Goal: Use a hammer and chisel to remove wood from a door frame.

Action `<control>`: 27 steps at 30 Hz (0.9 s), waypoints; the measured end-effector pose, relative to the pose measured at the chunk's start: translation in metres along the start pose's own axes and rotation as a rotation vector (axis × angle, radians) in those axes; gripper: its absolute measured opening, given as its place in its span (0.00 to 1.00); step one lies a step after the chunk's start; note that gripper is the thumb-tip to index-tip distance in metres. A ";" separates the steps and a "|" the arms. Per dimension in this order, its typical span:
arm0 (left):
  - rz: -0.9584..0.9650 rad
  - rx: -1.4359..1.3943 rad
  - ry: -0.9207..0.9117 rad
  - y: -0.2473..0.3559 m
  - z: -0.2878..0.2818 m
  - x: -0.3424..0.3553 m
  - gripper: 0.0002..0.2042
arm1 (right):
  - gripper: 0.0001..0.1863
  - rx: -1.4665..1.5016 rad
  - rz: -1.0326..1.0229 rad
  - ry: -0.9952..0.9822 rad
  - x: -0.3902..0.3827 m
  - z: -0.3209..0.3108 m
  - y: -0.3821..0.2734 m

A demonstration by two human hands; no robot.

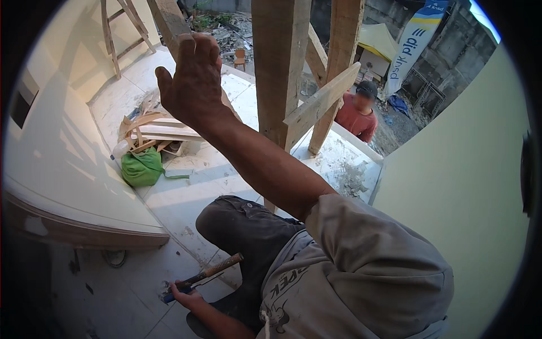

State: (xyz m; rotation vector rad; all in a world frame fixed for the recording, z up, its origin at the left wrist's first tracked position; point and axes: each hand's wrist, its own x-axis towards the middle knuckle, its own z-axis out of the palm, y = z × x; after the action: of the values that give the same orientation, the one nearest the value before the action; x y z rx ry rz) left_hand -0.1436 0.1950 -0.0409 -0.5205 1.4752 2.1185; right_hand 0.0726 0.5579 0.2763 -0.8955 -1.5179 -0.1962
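My right hand [195,82] is raised at the upper left, its fingers bent over a slanted wooden plank [169,22] and its thumb sticking out to the side. The hand covers part of the plank. Low in the picture, beside my bent knee [226,220], my left hand [185,295] is closed around what looks like a hammer [217,268] with a brown handle. A blue tool [168,297], whose kind I cannot make out, lies against the same fingers. The hammer's head end is hard to see.
Thick wooden posts [276,68] with a cross brace [324,99] stand ahead. Wood scraps [164,130] and a green bag [142,167] lie by the left wall. Beyond the tiled floor's edge is a person in a red shirt [357,116]. A wooden ladder [127,28] leans far left.
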 end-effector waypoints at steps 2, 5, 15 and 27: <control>-0.022 -0.007 0.008 -0.007 -0.017 0.034 0.12 | 0.35 -0.061 0.143 -0.099 -0.007 0.002 0.025; -0.044 0.039 0.059 -0.006 -0.027 0.048 0.10 | 0.35 -0.012 0.368 -0.360 -0.017 -0.012 0.028; -0.014 0.051 0.018 -0.007 -0.021 0.045 0.12 | 0.25 0.098 0.344 -0.270 -0.030 -0.012 0.034; 0.022 0.060 0.026 -0.016 -0.007 0.033 0.09 | 0.25 0.072 0.412 -0.336 -0.021 -0.004 0.040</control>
State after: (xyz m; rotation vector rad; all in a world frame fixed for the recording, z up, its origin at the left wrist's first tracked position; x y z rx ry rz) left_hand -0.1605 0.1994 -0.0743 -0.5138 1.5606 2.0851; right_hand 0.0984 0.5740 0.2427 -1.2027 -1.5937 0.3212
